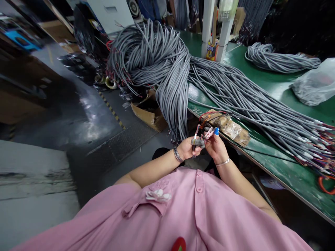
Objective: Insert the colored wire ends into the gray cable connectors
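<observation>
Close to the table edge, my left hand (pixel 187 147) is closed round the end of a grey cable (pixel 195 136), whose thin coloured wires fan out at the top. Grey wrapping covers some of its fingertips. Beside it, touching or nearly so, my right hand (pixel 216 146) pinches a small pink and white piece (pixel 209 133) among thin wires; a blue cover (pixel 216 131) sits on one fingertip. Just beyond the hands, a wooden block (pixel 235 132) wrapped in clear tape lies on the table edge, with red and black wires over it.
Long grey cables (pixel 248 94) stretch across the green table (pixel 277 83), and a big coil (pixel 149 52) hangs over its left end. An open cardboard box (pixel 149 116) is below. Orange-handled tool (pixel 324 184) and plastic bag (pixel 316 83) lie right.
</observation>
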`<state>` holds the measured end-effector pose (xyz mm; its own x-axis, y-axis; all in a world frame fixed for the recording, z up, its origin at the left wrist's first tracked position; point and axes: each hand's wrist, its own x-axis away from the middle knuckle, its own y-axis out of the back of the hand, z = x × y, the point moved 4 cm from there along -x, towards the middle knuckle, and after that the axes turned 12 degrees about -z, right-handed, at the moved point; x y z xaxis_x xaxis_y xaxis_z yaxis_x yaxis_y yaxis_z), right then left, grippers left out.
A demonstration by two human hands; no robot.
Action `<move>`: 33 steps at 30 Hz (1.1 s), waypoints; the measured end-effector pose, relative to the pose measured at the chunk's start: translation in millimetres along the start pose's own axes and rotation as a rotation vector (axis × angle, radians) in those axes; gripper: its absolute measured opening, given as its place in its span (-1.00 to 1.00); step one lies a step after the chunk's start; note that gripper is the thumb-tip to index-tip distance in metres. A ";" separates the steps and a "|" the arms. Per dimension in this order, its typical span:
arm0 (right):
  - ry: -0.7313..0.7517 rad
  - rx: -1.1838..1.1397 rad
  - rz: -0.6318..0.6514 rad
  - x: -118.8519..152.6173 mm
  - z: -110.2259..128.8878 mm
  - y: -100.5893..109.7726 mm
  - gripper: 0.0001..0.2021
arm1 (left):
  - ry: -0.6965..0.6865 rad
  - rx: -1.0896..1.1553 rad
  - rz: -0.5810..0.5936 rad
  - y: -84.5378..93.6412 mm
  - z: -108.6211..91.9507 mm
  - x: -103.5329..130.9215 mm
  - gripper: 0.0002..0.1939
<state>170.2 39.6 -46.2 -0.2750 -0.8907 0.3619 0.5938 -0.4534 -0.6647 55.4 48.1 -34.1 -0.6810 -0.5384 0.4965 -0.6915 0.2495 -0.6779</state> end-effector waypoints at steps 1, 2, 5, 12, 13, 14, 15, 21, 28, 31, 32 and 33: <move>0.002 0.003 0.003 0.1 -0.2 -0.2 -0.69 | 0.004 -0.003 -0.001 -0.4 0.0 0.3 -0.79; -0.001 0.011 0.010 0.5 -0.4 -0.5 -0.67 | 0.003 -0.007 -0.001 -0.8 -0.2 0.8 -0.79; -0.035 0.036 0.049 2.5 -0.9 -1.9 -0.59 | -0.028 -0.030 0.003 -1.1 -0.4 2.8 -0.80; -0.113 0.024 0.094 8.2 5.0 1.8 -0.53 | -0.190 -0.151 -0.022 6.4 3.6 10.1 -0.76; -0.098 0.027 0.088 9.0 7.0 2.5 -0.59 | -0.230 -0.161 -0.043 7.6 2.8 11.8 -0.76; -0.076 0.038 0.075 9.8 9.1 3.1 -0.65 | -0.268 -0.167 -0.064 8.5 1.6 13.4 -0.76; -0.049 0.055 0.060 10.3 11.0 3.7 -0.70 | -0.299 -0.171 -0.079 8.7 0.2 14.9 -0.76; 0.071 0.145 0.025 7.9 11.0 6.0 -0.62 | -0.351 -0.155 -0.090 1.5 -7.3 16.4 -0.72; 0.259 0.281 -0.020 4.2 11.9 6.3 -0.49 | -0.327 -0.115 -0.089 -4.6 -8.5 8.9 -0.73; 0.100 0.191 0.036 4.4 9.2 -0.8 -0.53 | -0.317 -0.133 -0.084 -3.0 -7.5 6.1 -0.72; 0.059 0.160 0.040 4.3 8.6 -2.9 -0.56 | -0.315 -0.140 -0.082 -2.0 -7.1 5.4 -0.72; 0.034 0.135 0.037 4.1 8.3 -4.4 -0.57 | -0.312 -0.144 -0.083 -0.9 -6.7 4.8 -0.72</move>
<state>172.7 38.2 -36.3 -0.2751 -0.9084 0.3147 0.6997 -0.4137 -0.5825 51.1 50.7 -27.4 -0.5296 -0.7762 0.3421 -0.7836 0.2932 -0.5477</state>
